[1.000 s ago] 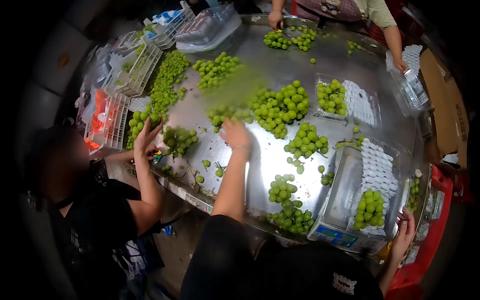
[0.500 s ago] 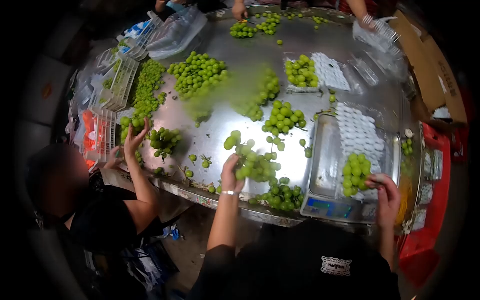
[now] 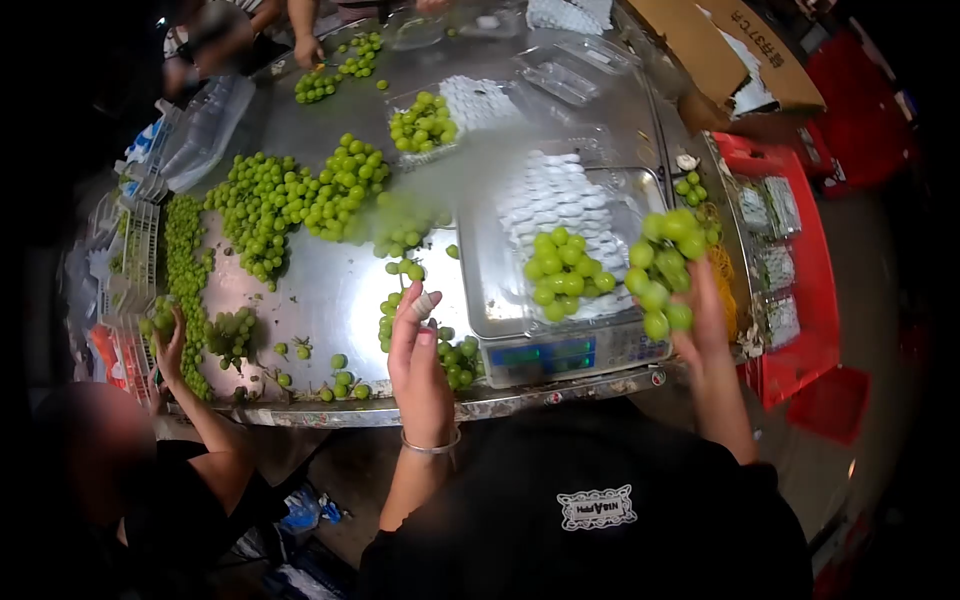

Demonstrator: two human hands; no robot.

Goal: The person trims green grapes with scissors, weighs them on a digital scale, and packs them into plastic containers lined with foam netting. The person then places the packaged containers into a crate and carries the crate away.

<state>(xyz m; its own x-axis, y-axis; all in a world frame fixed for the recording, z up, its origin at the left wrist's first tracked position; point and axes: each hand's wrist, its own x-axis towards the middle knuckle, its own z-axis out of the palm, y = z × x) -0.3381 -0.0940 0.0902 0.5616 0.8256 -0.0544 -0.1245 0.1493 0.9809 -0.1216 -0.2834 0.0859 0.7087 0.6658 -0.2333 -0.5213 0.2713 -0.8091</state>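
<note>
In the head view, the two hands are well apart, one to each side of the scale. The right hand is clamped on a bunch of green grapes, held up at the scale's right edge. The left hand is empty, its fingers stretched upward just left of the scale, with a white band round one finger and a bracelet on the wrist. Behind it are more grapes; whether its fingers touch them I cannot tell from this angle.

On the scale lies a white pad, and a second bunch rests on its near part. The display on the scale's front is lit.

To the left of the scale is a large heap of grapes, with white crates farther out. There a co-worker's hand touches a small bunch. Beyond the scale, a tray holds grapes beside another white pad, and clear boxes lie nearby. To the right of the scale are a yellow net and a red crate holding packed boxes. Cardboard stands beyond it.
</note>
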